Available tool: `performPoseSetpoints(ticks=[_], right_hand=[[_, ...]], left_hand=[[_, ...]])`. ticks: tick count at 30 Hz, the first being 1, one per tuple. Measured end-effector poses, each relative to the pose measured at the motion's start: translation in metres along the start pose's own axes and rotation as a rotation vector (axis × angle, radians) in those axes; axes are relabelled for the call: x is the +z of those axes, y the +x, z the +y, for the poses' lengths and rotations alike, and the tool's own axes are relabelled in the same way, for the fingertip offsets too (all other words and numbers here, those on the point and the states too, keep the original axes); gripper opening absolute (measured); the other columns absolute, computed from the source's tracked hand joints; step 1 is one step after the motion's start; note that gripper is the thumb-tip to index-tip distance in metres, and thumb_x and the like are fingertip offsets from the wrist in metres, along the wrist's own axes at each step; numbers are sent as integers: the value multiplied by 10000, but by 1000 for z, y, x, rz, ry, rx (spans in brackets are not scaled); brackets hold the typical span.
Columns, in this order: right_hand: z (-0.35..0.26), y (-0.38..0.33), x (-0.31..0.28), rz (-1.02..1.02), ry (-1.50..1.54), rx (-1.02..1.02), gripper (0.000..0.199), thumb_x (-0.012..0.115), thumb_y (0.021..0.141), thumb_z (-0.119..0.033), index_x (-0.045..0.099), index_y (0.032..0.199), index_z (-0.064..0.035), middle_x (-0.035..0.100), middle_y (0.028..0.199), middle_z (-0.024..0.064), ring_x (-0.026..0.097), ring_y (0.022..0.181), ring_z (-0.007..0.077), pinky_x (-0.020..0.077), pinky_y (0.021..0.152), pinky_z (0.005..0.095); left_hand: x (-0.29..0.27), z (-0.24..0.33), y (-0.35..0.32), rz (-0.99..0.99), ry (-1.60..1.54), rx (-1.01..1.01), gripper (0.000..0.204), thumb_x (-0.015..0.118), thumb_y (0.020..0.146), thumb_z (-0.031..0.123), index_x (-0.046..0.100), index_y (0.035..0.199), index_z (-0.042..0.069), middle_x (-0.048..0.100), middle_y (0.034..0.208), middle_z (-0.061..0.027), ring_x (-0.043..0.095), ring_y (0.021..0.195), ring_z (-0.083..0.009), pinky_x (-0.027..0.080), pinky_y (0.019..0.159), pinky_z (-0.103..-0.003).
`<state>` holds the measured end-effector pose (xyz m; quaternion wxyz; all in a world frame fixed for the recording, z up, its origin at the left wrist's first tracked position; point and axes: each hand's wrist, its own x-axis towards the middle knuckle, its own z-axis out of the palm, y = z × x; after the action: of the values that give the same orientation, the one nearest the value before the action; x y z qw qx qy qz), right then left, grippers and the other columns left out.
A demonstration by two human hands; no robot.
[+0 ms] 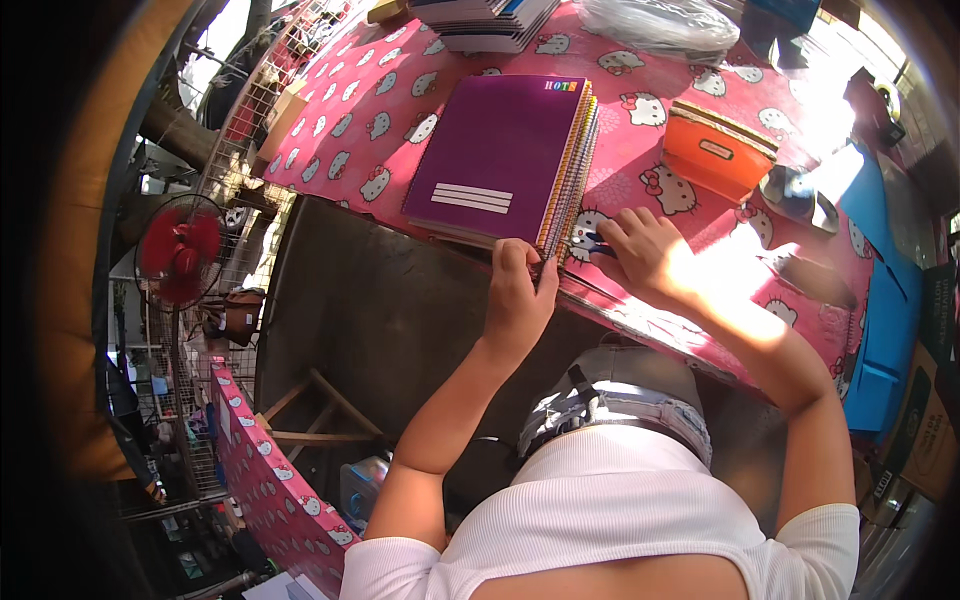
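The purple notebooks [490, 150] lie stacked at the near edge of the counter [625, 160], likely so that their near right corner sits within reach of 2 hands. The left hand [520, 300] has its grip closed on that corner, seemingly to steady it, while the right hand [648, 255], just beside, curls around a dark blue tool [599, 243], its kind unclear

Strong light let in from upper R; pink cloth [618, 100] & R forearm [742, 322] blown out in spots. Area below cloth left dim. Edges bent by fisheye, corners blacked out.
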<state>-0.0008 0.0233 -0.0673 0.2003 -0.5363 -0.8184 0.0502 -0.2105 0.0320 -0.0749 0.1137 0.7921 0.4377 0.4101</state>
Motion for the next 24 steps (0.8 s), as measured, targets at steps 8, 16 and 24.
performPoseSetpoints(ticks=[8, 16, 24], right_hand=[[4, 19, -5, 11, -142, -125, 491, 586, 837, -534, 555, 1140, -149, 586, 1009, 142, 589, 1003, 381, 326, 944, 707], [0, 24, 3, 236, -235, -247, 494, 660, 773, -494, 543, 1162, -212, 560, 1027, 81, 578, 957, 290, 403, 914, 606], [9, 33, -4, 32, -135, -154, 564, 679, 715, -588, 623, 824, -38, 607, 763, 101, 628, 751, 264, 493, 673, 374]], left_hand=[[-6, 8, -1, -88, -42, -312, 221, 722, 808, 65, 510, 854, 26, 584, 674, -19, 552, 582, -71, 446, 515, -232], [-10, 16, 0, -68, -80, -365, 186, 723, 789, 60, 547, 824, 12, 612, 693, -71, 592, 577, -145, 479, 547, -285], [-8, 15, -2, -54, -91, -375, 190, 727, 821, 100, 557, 827, 14, 575, 657, 7, 504, 581, -39, 430, 525, -215]])
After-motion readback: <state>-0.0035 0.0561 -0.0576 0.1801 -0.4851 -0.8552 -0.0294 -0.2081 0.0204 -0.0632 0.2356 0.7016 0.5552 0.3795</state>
